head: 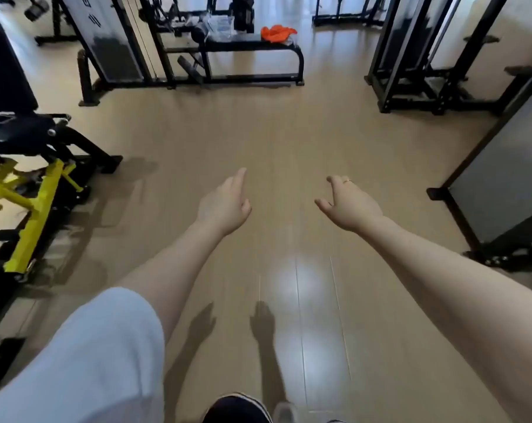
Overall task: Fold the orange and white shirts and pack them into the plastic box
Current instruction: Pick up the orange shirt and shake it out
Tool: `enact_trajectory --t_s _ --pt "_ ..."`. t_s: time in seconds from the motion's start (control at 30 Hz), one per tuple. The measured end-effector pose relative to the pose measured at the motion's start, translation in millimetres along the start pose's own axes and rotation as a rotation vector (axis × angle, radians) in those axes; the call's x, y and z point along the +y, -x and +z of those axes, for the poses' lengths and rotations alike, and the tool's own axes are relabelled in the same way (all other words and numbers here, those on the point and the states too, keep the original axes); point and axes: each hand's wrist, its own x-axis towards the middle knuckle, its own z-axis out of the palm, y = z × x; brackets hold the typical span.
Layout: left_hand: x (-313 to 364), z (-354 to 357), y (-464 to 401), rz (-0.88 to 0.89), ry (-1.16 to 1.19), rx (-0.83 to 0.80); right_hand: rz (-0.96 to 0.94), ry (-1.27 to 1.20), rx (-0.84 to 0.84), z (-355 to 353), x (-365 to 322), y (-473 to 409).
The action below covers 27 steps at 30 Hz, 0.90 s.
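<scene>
Glossy tan floor (197, 132), black gym machines (112, 50)

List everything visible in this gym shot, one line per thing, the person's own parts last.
orange shirt: one, orange, crumpled on the right end of the far bench
plastic box: one, clear, on the same bench, left of the shirt; blurry
bench: one, black, far centre
weight machines: several, black, around the room's far side and right
yellow machine: one, yellow and black, left
floor: tan wood
sleeve: one, white, lower left
left hand: open, empty
right hand: open, empty, wears a ring
</scene>
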Motion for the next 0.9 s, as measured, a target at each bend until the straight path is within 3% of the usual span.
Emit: enact_trajectory --t_s 0.13,0.37,0.53,0.9 --pt "-0.6 15.1 -2.9 0.009 -0.024 -0.050 0.031 -0.009 -0.071 12.1 9.9 -9.3" --pt "-25.4 23.1 -81.6 0.006 0.011 -0.026 -0.139 0.095 -0.112 7.7 -20.0 -102.2" --pt "-57.9 18.8 -189.7 -0.032 0.052 0.019 -0.185 0.070 -0.121 4.8 -44.1 -208.6" --pt "-101.8 -28.6 -485.5 0.023 0.093 0.009 -0.017 -0.027 -0.075 -54.6 -44.7 -491.5"
